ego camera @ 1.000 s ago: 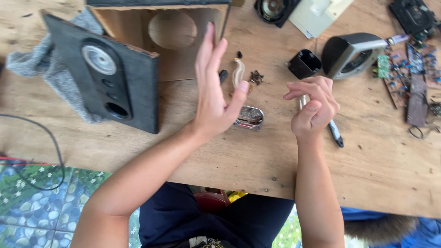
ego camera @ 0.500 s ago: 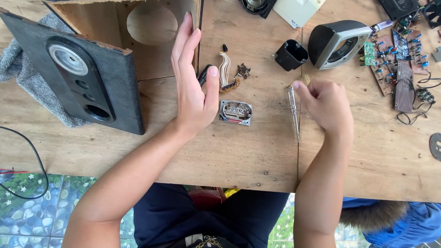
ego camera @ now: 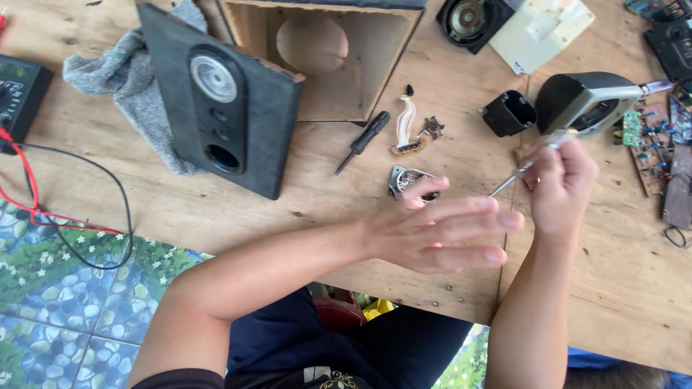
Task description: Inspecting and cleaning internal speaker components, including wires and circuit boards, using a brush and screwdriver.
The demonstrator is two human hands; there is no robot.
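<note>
Seen from the head camera, the person leans over a wooden counter (ego camera: pixel 216 209) crowded with speaker parts. The left hand (ego camera: pixel 440 234) hovers flat above the counter's near edge, its fingers (ego camera: pixel 468 212) stretched out straight and slightly spread toward the right, holding nothing. Just beyond its thumb lies a small metal part (ego camera: pixel 412 181), round and shiny, resting on the wood.

The right hand (ego camera: pixel 562 187) is raised beside the left fingertips, its fingers curled and pinching a thin screwdriver (ego camera: pixel 530 164) with a clear handle; the metal shaft slants down and left, its tip just beside the left hand's fingertips.

Farther back stands an open wooden speaker box (ego camera: pixel 324 65), lying on its side with the mouth facing the person; inside, only bare wood and a round cut-out in the back wall show. A dark front panel (ego camera: pixel 223 108) with a round tweeter and a port hole leans against the box's left side, over a grey cloth (ego camera: pixel 122 79). A black screwdriver (ego camera: pixel 364 140) lies in front of the box, near a short white ribbon cable (ego camera: pixel 406 122) and a little heap of screws (ego camera: pixel 432 128).

To the right sit a small black plastic cup-like housing (ego camera: pixel 508 113), which looks empty, and a grey rounded speaker shell (ego camera: pixel 584 101). Circuit boards (ego camera: pixel 649 137) lie at the far right. A meter (ego camera: pixel 18 94) with red and black leads sits at the left edge.
</note>
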